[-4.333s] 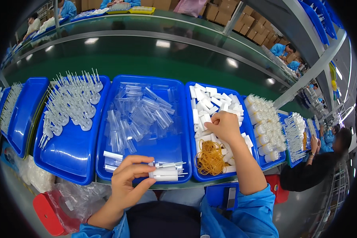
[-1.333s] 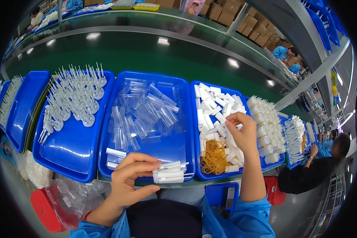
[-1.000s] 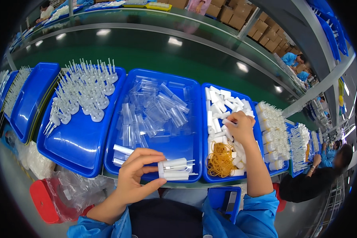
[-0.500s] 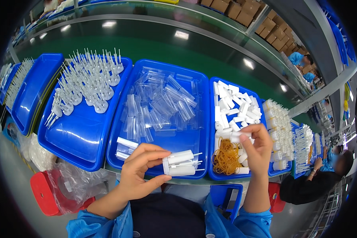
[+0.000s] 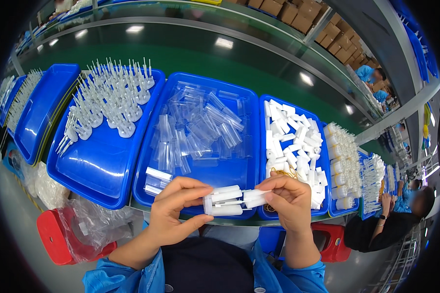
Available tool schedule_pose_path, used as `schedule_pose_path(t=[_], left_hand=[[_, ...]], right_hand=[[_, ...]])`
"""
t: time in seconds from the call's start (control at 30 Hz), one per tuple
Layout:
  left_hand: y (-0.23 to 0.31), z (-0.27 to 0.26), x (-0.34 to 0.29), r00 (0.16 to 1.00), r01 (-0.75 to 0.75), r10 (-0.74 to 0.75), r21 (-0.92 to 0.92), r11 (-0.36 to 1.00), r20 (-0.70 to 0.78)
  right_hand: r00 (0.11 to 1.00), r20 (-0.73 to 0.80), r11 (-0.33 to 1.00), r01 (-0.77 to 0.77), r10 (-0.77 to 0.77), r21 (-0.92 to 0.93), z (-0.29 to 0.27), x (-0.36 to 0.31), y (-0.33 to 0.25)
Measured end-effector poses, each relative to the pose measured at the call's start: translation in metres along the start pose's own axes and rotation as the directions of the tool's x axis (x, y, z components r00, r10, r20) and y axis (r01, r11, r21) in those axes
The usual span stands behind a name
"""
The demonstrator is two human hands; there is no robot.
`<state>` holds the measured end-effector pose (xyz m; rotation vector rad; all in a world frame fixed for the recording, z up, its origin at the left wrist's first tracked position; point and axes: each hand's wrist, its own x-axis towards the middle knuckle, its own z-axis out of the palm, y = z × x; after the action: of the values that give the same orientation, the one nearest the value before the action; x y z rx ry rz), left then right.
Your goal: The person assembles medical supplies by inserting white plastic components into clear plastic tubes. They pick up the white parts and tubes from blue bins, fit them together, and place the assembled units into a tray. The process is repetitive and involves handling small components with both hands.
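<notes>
Pinched at its round clear base by my left hand (image 5: 176, 207) is a rack of thin rods (image 5: 226, 209) lying on its side, several white cylinders sleeved over the rods. My right hand (image 5: 291, 201) grips a white cylinder (image 5: 254, 198) between thumb and fingers, at the tips of the upper rods; whether a rod is inside it I cannot tell. Behind that hand, a blue tray (image 5: 265, 105) carries many loose white cylinders (image 5: 298, 132). Tan rubber bands (image 5: 287, 172) lie there too, mostly hidden by my right hand.
A middle blue tray (image 5: 200, 168) holds clear plastic sleeves (image 5: 200, 129). To its left, another blue tray (image 5: 90, 168) bears upright rod racks (image 5: 112, 97). Filled racks (image 5: 344, 163) stand at the right. Beyond runs a green conveyor belt (image 5: 181, 49). Red stools (image 5: 54, 237) flank me; a co-worker (image 5: 391, 215) sits right.
My right hand has moved left and down from the cylinder tray, bringing a white cylinder to the rod tips. My left hand stays nearly still with the rack.
</notes>
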<state>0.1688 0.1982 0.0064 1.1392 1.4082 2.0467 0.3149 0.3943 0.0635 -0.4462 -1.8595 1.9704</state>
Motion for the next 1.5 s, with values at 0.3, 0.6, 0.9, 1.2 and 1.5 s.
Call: schedule_pose_path(t=[0.3, 0.6, 0.9, 1.2, 1.5], left_hand=[[-0.001, 0.0, -0.001, 1.0, -0.002, 0.003, 0.045, 0.999, -0.019], [0.002, 0.0, 0.001, 0.998, 0.016, -0.023, 0.127, 0.992, 0.052], [0.004, -0.001, 0.001, 0.995, 0.031, -0.043, 0.135, 0.99, 0.088], [0.016, -0.009, 0.0, 0.998, 0.042, -0.045, 0.061, 0.997, 0.04], [0.014, -0.042, -0.003, 0.987, -0.065, 0.045, -0.122, 0.99, -0.154]], right_hand=[[0.975, 0.021, 0.896, 0.212, -0.221, -0.39, 0.006, -0.003, 0.004], [0.956, 0.099, 0.796, 0.285, -0.275, -0.534, 0.012, -0.007, -0.001], [0.925, 0.154, 0.765, 0.375, -0.348, -0.523, 0.032, -0.007, 0.006], [0.841, 0.228, 0.657, 0.528, -0.49, -0.538, 0.054, 0.0, 0.011], [0.925, 0.227, 0.549, 0.364, -0.303, -0.752, 0.041, 0.066, -0.008]])
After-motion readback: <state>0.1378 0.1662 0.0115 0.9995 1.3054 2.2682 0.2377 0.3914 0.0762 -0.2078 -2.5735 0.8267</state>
